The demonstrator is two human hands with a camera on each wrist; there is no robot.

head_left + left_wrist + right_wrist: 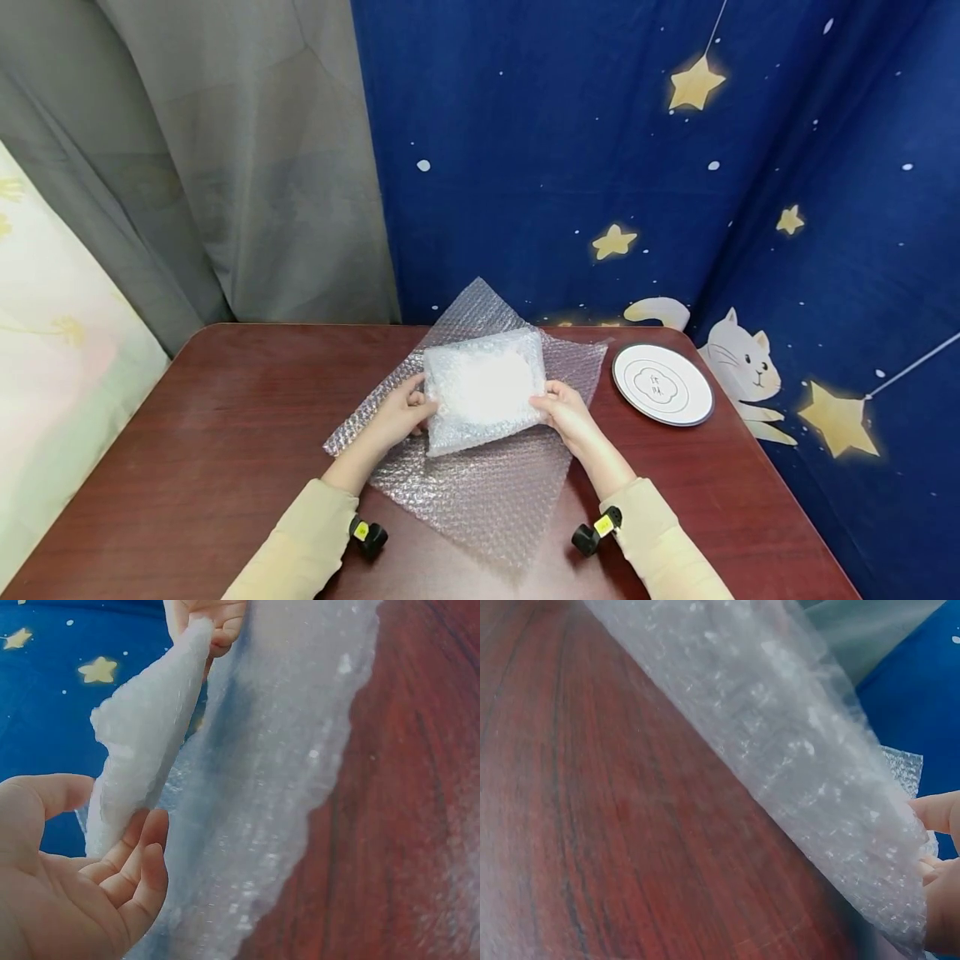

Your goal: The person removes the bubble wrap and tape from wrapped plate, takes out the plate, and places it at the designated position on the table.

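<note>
Between my two hands is a flat, roughly rectangular packet (480, 387) in bubble wrap, its middle glaring white in the head view. My left hand (397, 414) holds its left edge, thumb on the near face and fingers behind. At the opposite edge, my right hand (567, 414) pinches the packet between thumb and fingers. The left wrist view shows the packet (146, 735) tilted up, with the left hand (71, 874) at its lower end. Underneath, a larger bubble wrap sheet (480, 500) lies slantwise on the table. The wrapping hides the packet's contents.
To the right, near the table's far corner, lies a white plate (663, 385) with a dark rim and a printed design. The dark red wooden table (225, 433) ends at a grey curtain (292, 167) and a blue star-patterned curtain (525, 167).
</note>
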